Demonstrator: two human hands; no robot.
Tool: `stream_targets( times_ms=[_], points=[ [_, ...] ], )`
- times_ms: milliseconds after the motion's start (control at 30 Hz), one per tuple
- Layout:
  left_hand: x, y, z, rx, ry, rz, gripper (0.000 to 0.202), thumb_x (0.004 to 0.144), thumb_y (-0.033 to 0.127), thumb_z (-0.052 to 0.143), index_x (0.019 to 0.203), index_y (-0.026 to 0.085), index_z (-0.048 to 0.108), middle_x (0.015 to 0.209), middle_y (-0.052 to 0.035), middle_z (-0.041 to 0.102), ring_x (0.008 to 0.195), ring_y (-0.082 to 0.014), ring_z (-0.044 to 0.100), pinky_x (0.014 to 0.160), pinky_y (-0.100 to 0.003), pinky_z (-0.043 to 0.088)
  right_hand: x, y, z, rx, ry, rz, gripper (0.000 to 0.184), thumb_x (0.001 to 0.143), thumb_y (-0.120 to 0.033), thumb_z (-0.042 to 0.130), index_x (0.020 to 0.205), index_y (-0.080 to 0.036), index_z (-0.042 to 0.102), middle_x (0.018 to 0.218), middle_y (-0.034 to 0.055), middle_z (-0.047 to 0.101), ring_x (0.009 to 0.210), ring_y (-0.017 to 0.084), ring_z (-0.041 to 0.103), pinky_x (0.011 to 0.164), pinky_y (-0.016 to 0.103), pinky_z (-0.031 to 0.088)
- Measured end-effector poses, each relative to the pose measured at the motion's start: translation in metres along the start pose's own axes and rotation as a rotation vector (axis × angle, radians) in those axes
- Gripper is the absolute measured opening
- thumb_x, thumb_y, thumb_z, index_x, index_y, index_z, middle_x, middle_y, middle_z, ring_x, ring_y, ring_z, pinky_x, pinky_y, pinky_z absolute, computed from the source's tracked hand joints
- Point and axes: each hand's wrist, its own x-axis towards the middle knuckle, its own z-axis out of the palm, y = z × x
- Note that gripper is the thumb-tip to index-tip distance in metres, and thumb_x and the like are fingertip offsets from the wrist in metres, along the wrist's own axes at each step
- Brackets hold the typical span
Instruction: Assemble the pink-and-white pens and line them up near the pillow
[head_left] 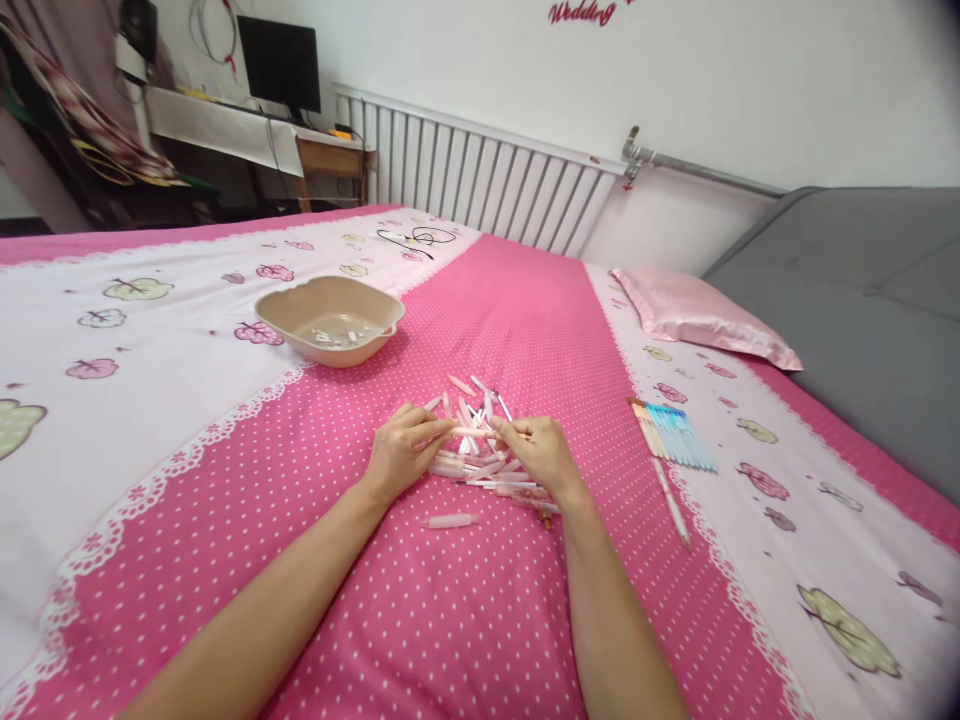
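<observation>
Between my two hands lies a pale orange pen barrel (471, 432), held level. My left hand (405, 450) pinches its left end with thumb and forefinger. At its other end, my right hand (541, 458) is closed on the pen, its fingers partly hiding that tip. Under and around the hands spreads a loose pile of pen parts (491, 470), with pinkish clear barrels and thin white refills. One frosted pen barrel (450, 521) rests apart, nearer to me. To the right, a row of pens (673, 436) in orange and blue lies side by side, with a single white-pink pen (671, 505) below it.
A beige plastic basin (330, 350) with small white pieces inside stands on the bed at the left. Farther off are a black cord (420, 240), a white radiator (480, 170) and a desk with a monitor (279, 62). A pink pillow (705, 320) leans by the grey headboard (862, 300).
</observation>
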Motion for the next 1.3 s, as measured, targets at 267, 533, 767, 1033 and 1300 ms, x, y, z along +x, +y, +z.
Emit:
stream_targets(
  times_ms=[267,533,767,1033,1300],
  points=[
    [-0.0007,-0.0017,0.0006,0.031,-0.004,-0.028,0.021,0.084,0.028,0.055,0.099,0.022,0.068,0.077,-0.0030,0.062,0.073,-0.0142,0.052,0.067,-0.026,0.044,0.0004,-0.0010,0.0012,0.217,0.031,-0.069,0.039,0.072,-0.043,0.065,0.103,-0.019,0.062,0.085,0.0034,0.066,0.065,0.014,0.059,0.059,0.023,0.045],
    [-0.0005,-0.0017,0.0007,0.035,-0.012,-0.032,0.021,0.084,0.028,0.055,0.098,0.021,0.068,0.077,-0.0029,0.062,0.072,-0.0141,0.052,0.067,-0.026,0.044,0.0004,-0.0002,0.0029,0.211,0.033,-0.137,0.017,0.075,-0.031,0.063,0.085,-0.018,0.068,0.076,0.0028,0.068,0.067,0.015,0.061,0.061,0.024,0.045],
    [-0.0005,-0.0018,0.0005,0.027,-0.005,-0.014,0.020,0.084,0.028,0.054,0.098,0.022,0.068,0.078,-0.0031,0.063,0.072,-0.0137,0.052,0.066,-0.026,0.044,-0.0008,-0.0033,0.0004,0.103,0.032,-0.107,0.024,0.077,-0.039,0.061,0.080,-0.018,0.070,0.065,0.0008,0.066,0.056,0.012,0.056,0.052,0.021,0.039],
    [0.0003,0.0003,-0.0007,0.010,-0.020,-0.017,0.022,0.084,0.029,0.053,0.097,0.020,0.069,0.078,-0.0046,0.063,0.072,-0.0141,0.052,0.066,-0.027,0.045,-0.0007,-0.0018,0.0030,-0.132,0.057,-0.093,0.050,0.083,-0.053,0.047,0.053,-0.016,0.062,0.044,-0.0026,0.044,0.044,0.009,0.041,0.047,0.022,0.025],
    [-0.0002,-0.0012,0.0003,0.008,0.004,-0.023,0.020,0.083,0.026,0.055,0.098,0.021,0.068,0.077,-0.0034,0.062,0.072,-0.0137,0.052,0.066,-0.026,0.044,-0.0005,-0.0048,0.0012,0.022,0.063,-0.104,0.032,0.084,-0.046,0.049,0.087,-0.019,0.067,0.072,0.0005,0.065,0.061,0.012,0.056,0.055,0.021,0.039]
  ],
)
